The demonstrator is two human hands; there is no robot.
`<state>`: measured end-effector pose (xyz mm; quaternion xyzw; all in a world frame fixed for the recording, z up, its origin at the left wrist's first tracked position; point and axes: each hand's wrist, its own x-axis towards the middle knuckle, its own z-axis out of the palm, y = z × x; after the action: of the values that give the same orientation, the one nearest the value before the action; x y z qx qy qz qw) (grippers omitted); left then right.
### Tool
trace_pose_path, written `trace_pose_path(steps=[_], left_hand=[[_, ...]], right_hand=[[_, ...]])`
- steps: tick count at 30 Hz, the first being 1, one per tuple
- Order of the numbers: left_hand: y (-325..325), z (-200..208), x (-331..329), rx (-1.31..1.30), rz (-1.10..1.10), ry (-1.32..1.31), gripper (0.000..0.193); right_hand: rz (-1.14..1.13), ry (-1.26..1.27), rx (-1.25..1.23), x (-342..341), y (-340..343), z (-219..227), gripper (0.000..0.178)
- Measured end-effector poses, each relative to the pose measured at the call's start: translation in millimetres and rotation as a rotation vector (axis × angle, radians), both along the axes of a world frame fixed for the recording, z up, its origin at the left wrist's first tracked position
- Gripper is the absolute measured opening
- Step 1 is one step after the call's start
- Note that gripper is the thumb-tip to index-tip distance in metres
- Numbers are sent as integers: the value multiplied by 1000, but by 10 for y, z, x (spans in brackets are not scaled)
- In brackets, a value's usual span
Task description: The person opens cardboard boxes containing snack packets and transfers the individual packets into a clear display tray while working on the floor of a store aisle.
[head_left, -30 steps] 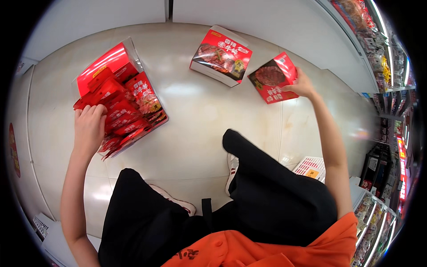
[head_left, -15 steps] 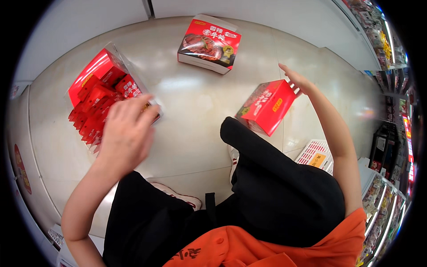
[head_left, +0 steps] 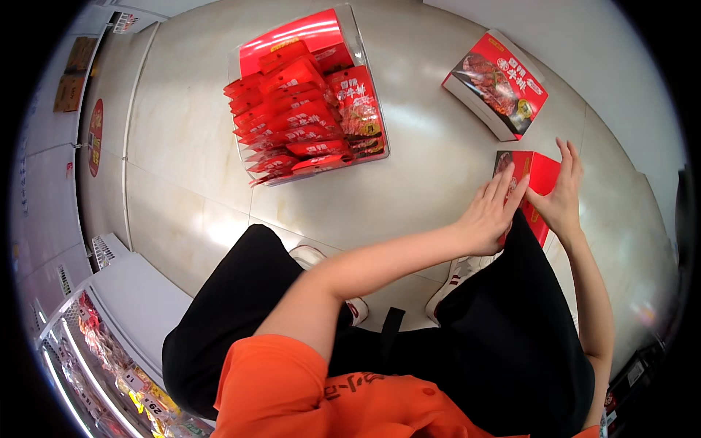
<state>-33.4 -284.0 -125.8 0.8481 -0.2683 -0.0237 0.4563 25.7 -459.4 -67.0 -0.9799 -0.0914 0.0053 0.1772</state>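
We have the red box point(head_left: 531, 191) on the floor point(head_left: 423, 160) by our right knee, pressed between 2 flat, open palms: left hand point(head_left: 488, 213) on its near-left face, right hand point(head_left: 558, 197) on its right. Neither hand curls around it.

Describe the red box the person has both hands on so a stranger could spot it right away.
On the pale tiled floor, look just past the person's right knee. The red carton there sits between the left hand and right hand. Unlike the other red carton lying alone farther off, it is being touched by both hands.
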Motion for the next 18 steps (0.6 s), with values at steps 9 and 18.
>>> trace_pose_path(steps=[9, 18], left_hand=[[-48, 33, 315, 32, -43, -97, 111], [123, -7, 773, 78, -20, -31, 104]], right_hand=[[-115, 413, 525, -45, -57, 1, 106], [-178, 725, 792, 208, -37, 1, 104]])
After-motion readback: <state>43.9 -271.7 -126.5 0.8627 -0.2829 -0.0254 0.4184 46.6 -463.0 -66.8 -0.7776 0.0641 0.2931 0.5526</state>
